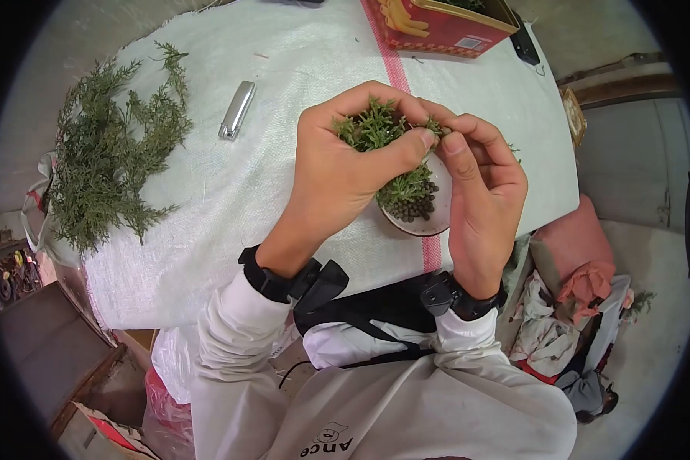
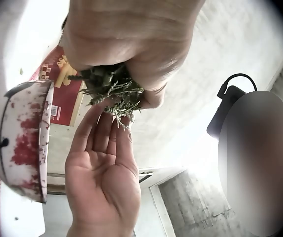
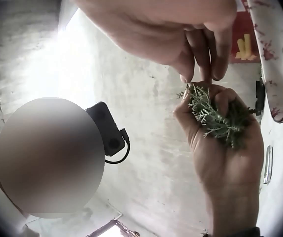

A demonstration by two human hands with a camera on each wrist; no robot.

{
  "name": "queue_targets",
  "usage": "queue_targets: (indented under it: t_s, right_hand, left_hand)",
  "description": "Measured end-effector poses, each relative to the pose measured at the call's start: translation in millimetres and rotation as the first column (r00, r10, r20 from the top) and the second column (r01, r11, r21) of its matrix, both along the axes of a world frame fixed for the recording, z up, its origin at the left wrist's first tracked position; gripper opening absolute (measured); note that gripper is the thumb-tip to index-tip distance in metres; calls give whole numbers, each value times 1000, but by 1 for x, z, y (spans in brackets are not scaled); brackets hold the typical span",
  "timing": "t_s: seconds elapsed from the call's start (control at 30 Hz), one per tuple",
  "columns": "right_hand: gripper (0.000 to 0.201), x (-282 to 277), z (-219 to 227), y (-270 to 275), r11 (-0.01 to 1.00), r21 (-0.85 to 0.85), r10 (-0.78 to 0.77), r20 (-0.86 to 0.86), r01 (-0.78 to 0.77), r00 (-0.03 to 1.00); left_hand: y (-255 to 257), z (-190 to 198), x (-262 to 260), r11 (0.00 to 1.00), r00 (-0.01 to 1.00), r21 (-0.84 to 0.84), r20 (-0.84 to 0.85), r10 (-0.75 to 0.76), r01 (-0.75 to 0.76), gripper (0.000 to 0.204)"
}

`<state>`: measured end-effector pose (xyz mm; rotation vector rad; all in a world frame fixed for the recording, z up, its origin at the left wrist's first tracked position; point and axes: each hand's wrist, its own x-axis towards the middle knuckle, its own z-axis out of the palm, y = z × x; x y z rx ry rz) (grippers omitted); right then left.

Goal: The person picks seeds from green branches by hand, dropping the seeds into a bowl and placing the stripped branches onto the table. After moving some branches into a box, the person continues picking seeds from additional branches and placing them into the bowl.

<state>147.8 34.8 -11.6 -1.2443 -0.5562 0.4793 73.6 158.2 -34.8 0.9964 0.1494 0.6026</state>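
In the head view my left hand (image 1: 337, 165) holds a bunch of green evergreen sprigs (image 1: 376, 126), its thumb pressed near the sprig tips. My right hand (image 1: 483, 188) meets it there, thumb and fingertips pinching the end of a sprig. Beneath both hands stands a white bowl (image 1: 446, 205) with small round dark berries (image 1: 412, 208) in it. The left wrist view shows the bowl's chipped, red-marked outside (image 2: 25, 148) beside the hands. In the right wrist view, feathery sprig ends (image 3: 215, 116) stick out of the left fist.
A heap of evergreen branches (image 1: 115, 153) lies on the left of the white woven sheet (image 1: 207, 207). Between heap and hands is a silver nail clipper (image 1: 238, 110). A red box (image 1: 445, 31) with greenery inside stands at the back, a black object (image 1: 525, 46) beside it.
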Motion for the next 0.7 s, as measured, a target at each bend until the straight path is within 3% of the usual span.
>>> queue_targets:
  t_s: [0.7]
  right_hand:
    - [18, -8, -2, 3, 997, -4, -83, 86, 83, 993]
  left_hand:
    - [-3, 0, -2, 999, 1000, -39, 16, -13, 13, 16]
